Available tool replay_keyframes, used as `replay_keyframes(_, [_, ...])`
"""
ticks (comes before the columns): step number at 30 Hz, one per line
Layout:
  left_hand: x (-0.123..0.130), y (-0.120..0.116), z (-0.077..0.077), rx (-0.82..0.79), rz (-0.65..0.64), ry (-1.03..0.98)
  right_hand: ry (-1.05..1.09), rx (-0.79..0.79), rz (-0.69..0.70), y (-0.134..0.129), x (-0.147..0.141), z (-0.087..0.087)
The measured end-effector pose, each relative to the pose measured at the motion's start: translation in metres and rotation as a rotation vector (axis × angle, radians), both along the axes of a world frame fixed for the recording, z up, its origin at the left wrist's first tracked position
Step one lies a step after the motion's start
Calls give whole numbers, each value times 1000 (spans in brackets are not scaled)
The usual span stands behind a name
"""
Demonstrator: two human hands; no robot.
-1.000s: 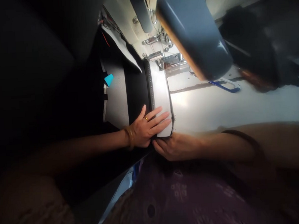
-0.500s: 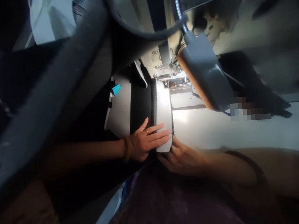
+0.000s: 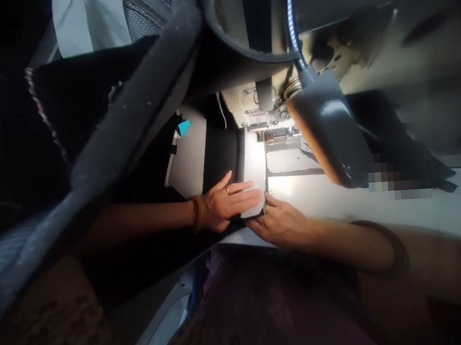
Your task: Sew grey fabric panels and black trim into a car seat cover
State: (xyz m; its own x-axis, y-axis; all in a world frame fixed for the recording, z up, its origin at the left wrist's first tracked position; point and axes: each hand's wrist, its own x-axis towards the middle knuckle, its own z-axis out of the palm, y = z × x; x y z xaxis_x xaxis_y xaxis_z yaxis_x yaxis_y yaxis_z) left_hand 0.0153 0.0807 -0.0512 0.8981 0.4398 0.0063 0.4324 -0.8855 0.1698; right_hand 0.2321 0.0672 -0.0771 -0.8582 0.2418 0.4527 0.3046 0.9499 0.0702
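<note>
— What lies at the centre?
— A white strip [image 3: 253, 163], mid-frame, runs along black material [image 3: 222, 157], its upper end at the presser foot [image 3: 260, 136] of a sewing machine [image 3: 237, 103]. Stitches line its left border.
— And the hands?
— The left hand [image 3: 222, 203] presses down from the left, fingers extended and slightly spread across the strip, thumb apart. The right hand [image 3: 282, 224] curls at the strip's lower right corner; its tips are partly hidden, so whether it pinches cannot be told.
— Which step is this?
— Steadying the strip at the foot, apparently. The next move would seem to call for flat layers and an aligned edge.
— Farther out?
— A grey panel [image 3: 191, 162] with a teal tab [image 3: 183, 127], left of centre; a lamp [image 3: 332, 135], upper right; a white tabletop [image 3: 333, 195], right.
</note>
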Motion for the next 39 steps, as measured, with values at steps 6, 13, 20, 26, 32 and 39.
replay_keyframes(6, [-5, 13, -6, 88, -20, -16, -35, 21, -8, 13, -3, -1])
replay_keyframes(13, [-2, 25, -4, 99, 28, -15, -94, 12, -32, 26, -1, -2])
replay_keyframes(20, [-2, 39, -4, 160, 28, -57, -79, 75, -83, 42, -3, 0])
replay_keyframes(26, [-4, 52, -3, 131, 69, 13, -62, 153, -145, 45, -5, 3])
replay_keyframes(32, [5, 61, -2, 123, 75, 5, 14, 183, -109, 29, -7, 2])
replay_keyframes(39, [1, 63, 0, 137, -18, 24, -48, 122, -124, 31, -12, 0])
